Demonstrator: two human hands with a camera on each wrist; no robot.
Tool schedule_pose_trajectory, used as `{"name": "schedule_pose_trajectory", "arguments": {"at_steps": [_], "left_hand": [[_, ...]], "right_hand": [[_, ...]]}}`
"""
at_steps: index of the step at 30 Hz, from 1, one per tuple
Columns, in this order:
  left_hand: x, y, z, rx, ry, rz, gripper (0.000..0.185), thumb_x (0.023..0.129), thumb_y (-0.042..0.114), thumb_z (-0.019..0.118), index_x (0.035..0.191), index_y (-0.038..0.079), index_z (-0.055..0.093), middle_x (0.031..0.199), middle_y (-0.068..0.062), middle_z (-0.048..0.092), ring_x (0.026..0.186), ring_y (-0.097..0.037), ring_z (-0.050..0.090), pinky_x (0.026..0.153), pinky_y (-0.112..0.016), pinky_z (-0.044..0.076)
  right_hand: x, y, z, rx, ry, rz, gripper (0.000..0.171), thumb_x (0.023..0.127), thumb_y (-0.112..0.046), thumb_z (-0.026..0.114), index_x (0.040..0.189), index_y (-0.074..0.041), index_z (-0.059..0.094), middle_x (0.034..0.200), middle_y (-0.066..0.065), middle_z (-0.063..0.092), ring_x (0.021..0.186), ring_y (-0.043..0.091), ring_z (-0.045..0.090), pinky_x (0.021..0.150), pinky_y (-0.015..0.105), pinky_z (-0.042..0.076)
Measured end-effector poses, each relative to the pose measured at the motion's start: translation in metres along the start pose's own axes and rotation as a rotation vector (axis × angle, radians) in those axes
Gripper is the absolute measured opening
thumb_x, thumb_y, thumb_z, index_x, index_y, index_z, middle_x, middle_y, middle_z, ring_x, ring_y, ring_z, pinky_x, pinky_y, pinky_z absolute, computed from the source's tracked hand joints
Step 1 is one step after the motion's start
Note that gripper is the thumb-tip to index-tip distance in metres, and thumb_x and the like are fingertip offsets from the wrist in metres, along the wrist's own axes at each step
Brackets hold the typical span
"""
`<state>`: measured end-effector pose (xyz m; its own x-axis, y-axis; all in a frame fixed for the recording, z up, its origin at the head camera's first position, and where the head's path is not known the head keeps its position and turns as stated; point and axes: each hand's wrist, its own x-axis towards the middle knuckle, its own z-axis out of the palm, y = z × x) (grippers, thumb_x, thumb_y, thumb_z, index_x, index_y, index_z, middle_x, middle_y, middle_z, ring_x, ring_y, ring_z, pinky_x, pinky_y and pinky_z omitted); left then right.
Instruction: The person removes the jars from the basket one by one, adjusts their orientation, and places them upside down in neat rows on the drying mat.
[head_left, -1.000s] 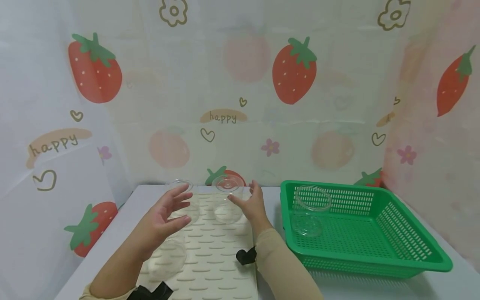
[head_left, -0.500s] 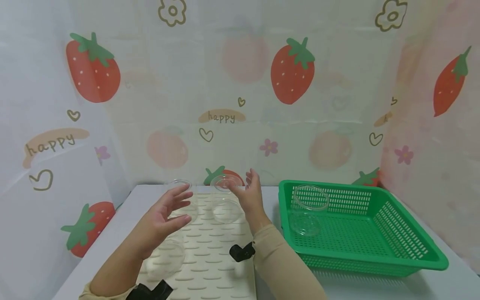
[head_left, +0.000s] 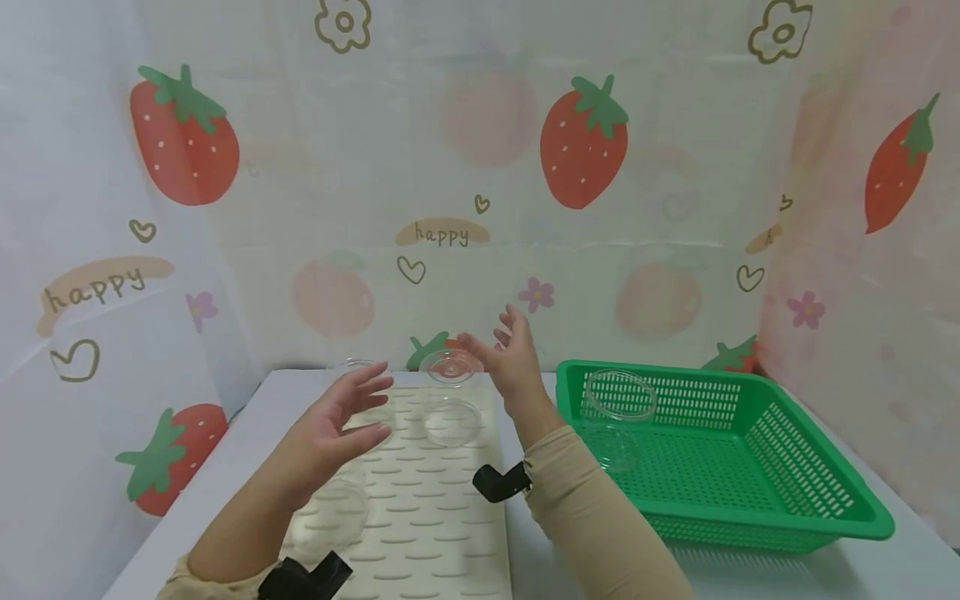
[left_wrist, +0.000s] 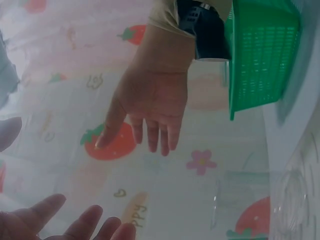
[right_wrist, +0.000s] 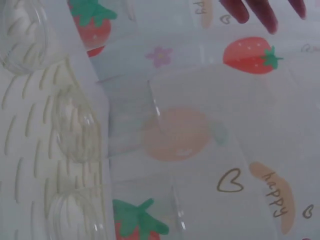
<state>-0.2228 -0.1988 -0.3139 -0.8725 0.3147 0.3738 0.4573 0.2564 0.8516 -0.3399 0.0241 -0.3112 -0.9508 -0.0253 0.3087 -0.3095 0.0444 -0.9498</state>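
Note:
In the head view my left hand [head_left: 341, 425] hovers over the left side of the cream mat, palm inward, fingers loosely bent and holding nothing. My right hand [head_left: 517, 367] is raised by the mat's back right corner, fingers spread and nothing in them. Just left of it a clear plastic container [head_left: 452, 423] stands upright on the mat. Another clear container [head_left: 362, 364] stands at the back left, partly behind my left hand. A third [head_left: 330, 512] is nearer the front, partly covered by my left forearm. The right wrist view has the three clear containers in a row, one of them the middle container [right_wrist: 76, 127].
The cream slotted mat [head_left: 442, 533] lies on a white table [head_left: 255, 417]. To its right sits a green plastic basket [head_left: 750, 521] with one clear container [head_left: 621, 396] in its left end. A strawberry-patterned sheet [head_left: 487, 167] hangs behind and at both sides.
My right hand has risen and moved back and right, away from the back right container. The left hand has barely shifted. The containers stay where they were.

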Motion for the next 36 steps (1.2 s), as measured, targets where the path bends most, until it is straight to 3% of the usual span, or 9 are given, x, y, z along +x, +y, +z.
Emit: {"name": "schedule_pose_trajectory", "arguments": {"at_steps": [9, 18, 28, 36], "left_hand": [[0.006, -0.001, 0.002, -0.019, -0.028, -0.017, 0.065, 0.088, 0.015, 0.060, 0.143, 0.019, 0.026, 0.141, -0.013, 0.033, 0.129, -0.035, 0.032, 0.097, -0.057, 0.032], [0.010, -0.003, 0.008, -0.020, -0.044, -0.012, 0.067, 0.087, 0.015, 0.061, 0.143, 0.022, 0.024, 0.142, -0.011, 0.031, 0.129, -0.034, 0.032, 0.098, -0.056, 0.033], [0.013, -0.004, 0.012, -0.003, -0.046, -0.019, 0.066, 0.087, 0.016, 0.062, 0.142, 0.022, 0.026, 0.141, -0.011, 0.033, 0.129, -0.034, 0.034, 0.098, -0.056, 0.033], [0.014, -0.007, 0.013, 0.004, -0.052, -0.033, 0.066, 0.086, 0.017, 0.062, 0.142, 0.020, 0.027, 0.141, -0.012, 0.034, 0.128, -0.034, 0.034, 0.098, -0.056, 0.033]], "right_hand": [[0.003, -0.019, -0.030, -0.133, -0.087, 0.024, 0.086, 0.077, -0.034, 0.073, 0.145, -0.022, 0.021, 0.148, 0.004, 0.025, 0.130, 0.023, 0.033, 0.100, 0.046, 0.036], [0.005, -0.025, -0.069, -0.236, -0.153, -0.047, 0.077, 0.078, -0.039, 0.070, 0.142, -0.034, 0.028, 0.138, 0.002, 0.040, 0.124, 0.023, 0.041, 0.096, 0.049, 0.039], [-0.001, -0.032, -0.120, -0.420, -0.241, -0.046, 0.067, 0.082, -0.039, 0.066, 0.140, -0.026, 0.034, 0.139, 0.003, 0.040, 0.126, 0.024, 0.039, 0.095, 0.049, 0.040], [-0.002, -0.017, -0.167, -0.537, -0.282, -0.055, 0.072, 0.080, -0.044, 0.067, 0.140, -0.021, 0.035, 0.139, 0.009, 0.040, 0.126, 0.030, 0.039, 0.098, 0.049, 0.038]]}}
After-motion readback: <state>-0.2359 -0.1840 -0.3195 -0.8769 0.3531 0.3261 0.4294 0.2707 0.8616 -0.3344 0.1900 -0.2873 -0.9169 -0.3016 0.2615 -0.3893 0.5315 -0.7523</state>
